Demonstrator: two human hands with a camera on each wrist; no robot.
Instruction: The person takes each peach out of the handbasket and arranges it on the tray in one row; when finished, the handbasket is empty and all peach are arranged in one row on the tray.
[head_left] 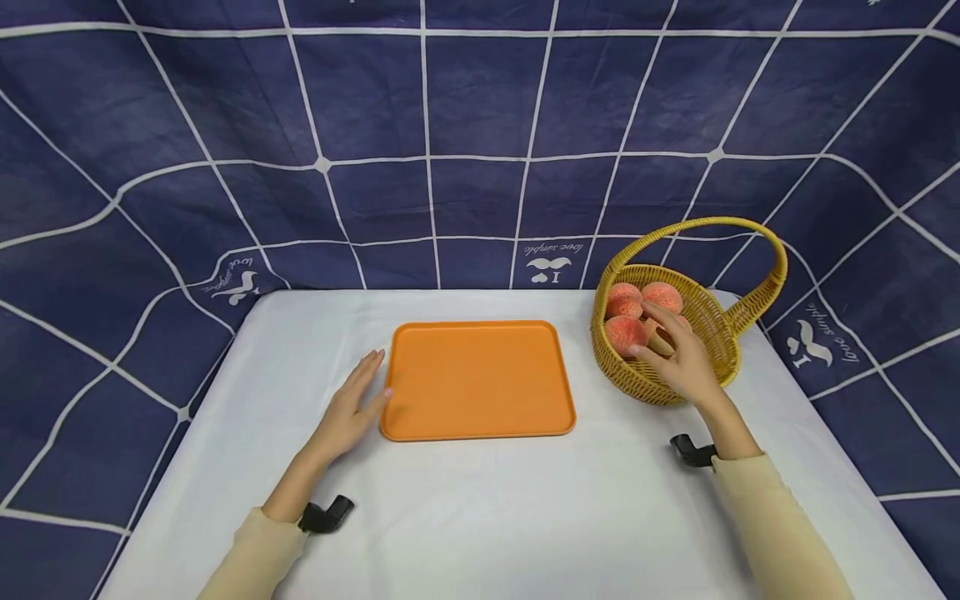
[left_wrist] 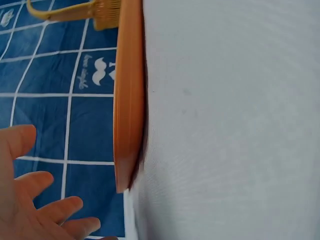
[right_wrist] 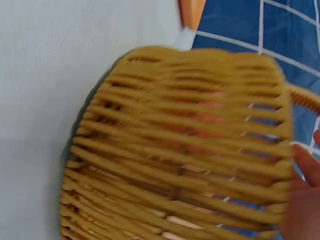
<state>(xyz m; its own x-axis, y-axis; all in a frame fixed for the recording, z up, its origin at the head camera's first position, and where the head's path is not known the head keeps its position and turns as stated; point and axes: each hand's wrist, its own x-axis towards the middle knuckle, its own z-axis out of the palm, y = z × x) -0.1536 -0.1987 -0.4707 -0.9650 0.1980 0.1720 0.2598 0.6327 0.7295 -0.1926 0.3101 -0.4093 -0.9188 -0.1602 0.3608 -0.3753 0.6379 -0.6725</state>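
My left hand (head_left: pixel 347 419) is beside the left edge of an orange tray (head_left: pixel 480 381), fingers extended and thumb spread at its rim; contact there cannot be told. In the left wrist view, the fingers (left_wrist: pixel 34 185) are apart and hold nothing. My right hand (head_left: pixel 684 360) reaches into a yellow wicker basket (head_left: pixel 630 385), thumb and fingers spread over the reddish round items. One, a mushroom-like piece with a tan stem (head_left: pixel 660 343), lies under the hand and is partly hidden. Another reddish ball-like piece (head_left: pixel 625 333) lies near the thumb. The basket wall (right_wrist: pixel 175 150) hides most of this in the right wrist view.
A tall handle (head_left: pixel 705 222) arches over the basket behind the right hand. White cloth (head_left: pixel 480 508) covers the table, and a dark blue gridded cloth (head_left: pixel 480 108) hangs around its back and sides. Black wrist-camera mounts (head_left: pixel 327 515) sit by both wrists.
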